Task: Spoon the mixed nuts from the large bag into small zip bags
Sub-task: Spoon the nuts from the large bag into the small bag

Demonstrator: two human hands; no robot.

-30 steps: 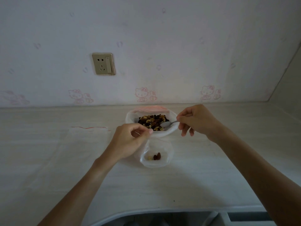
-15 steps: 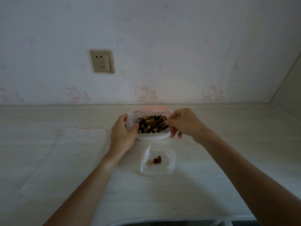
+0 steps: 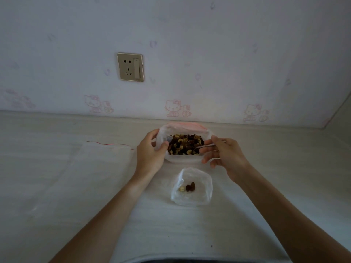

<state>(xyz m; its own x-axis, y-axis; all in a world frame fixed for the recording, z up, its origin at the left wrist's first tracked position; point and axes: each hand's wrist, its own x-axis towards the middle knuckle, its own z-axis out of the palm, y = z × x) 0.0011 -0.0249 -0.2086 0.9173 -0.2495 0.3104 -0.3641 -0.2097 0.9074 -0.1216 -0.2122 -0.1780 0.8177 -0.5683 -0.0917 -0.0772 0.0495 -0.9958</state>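
The large clear bag (image 3: 182,160) stands open near the wall, full of mixed nuts (image 3: 185,144). My left hand (image 3: 151,154) grips the bag's left rim. My right hand (image 3: 223,155) holds a metal spoon (image 3: 204,146) whose bowl dips into the nuts at the right side. In front of the large bag a small zip bag (image 3: 191,199) stands open on the counter with three nuts (image 3: 189,187) at its bottom.
A flat pile of empty clear zip bags with a red seal line (image 3: 102,154) lies to the left on the pale counter. A wall socket (image 3: 130,67) is on the wall behind. The counter's front edge (image 3: 171,258) runs along the bottom.
My left hand let go of the small bag and moved up to the large bag's left rim. The spoon went from above the nuts down into them.
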